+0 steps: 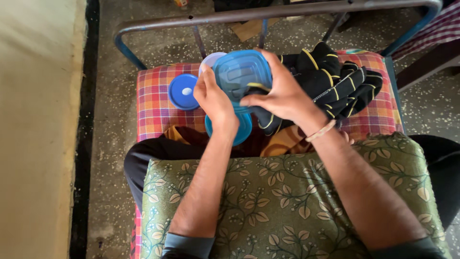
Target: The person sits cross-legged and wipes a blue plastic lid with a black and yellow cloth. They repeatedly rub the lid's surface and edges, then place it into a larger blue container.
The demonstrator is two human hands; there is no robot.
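Observation:
My left hand (215, 100) and my right hand (280, 93) both grip a blue, see-through plastic container (238, 74) with a rounded square lid, held above the bed. My right thumb also presses a fold of the black cloth with yellow stripes (342, 81) against the container. Under my hands sits a round blue container (243, 128), partly hidden. A round blue lid (183, 91) lies on the checked sheet (155, 108) to the left, and a pale lid (210, 59) peeks out behind my left hand.
A green pillow with a leaf pattern (287, 201) lies across my lap. The bed's metal rail (268, 13) runs along the far end. Speckled floor (108, 144) lies left of the bed, beside a pale wall (38, 129).

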